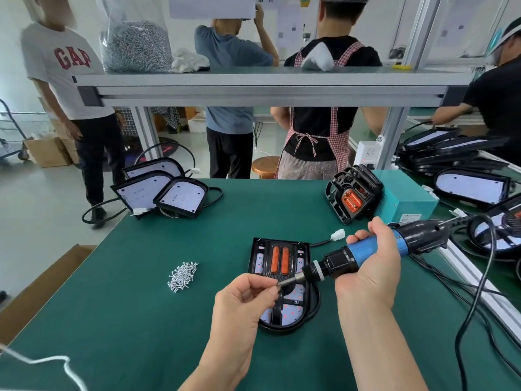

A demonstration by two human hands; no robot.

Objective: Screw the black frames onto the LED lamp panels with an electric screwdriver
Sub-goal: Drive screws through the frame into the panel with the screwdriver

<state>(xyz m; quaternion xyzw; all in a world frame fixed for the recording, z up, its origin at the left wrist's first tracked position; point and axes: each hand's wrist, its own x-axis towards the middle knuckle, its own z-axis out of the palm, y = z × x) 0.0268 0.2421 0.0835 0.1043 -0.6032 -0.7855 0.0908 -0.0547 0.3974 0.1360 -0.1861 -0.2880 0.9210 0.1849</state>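
Black frame (255,258) on lamp panel (293,313); bag of screws (135,43) on shelf (253,80).

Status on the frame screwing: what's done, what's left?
Done, seemingly: one framed lamp leans against the teal box. In hand: the right hand grips the electric screwdriver, the left hand pinches at its bit, apparently loading it, above a framed panel on the mat. Left: driving screws from the loose pile into it, plus three bare panels grouped far left.
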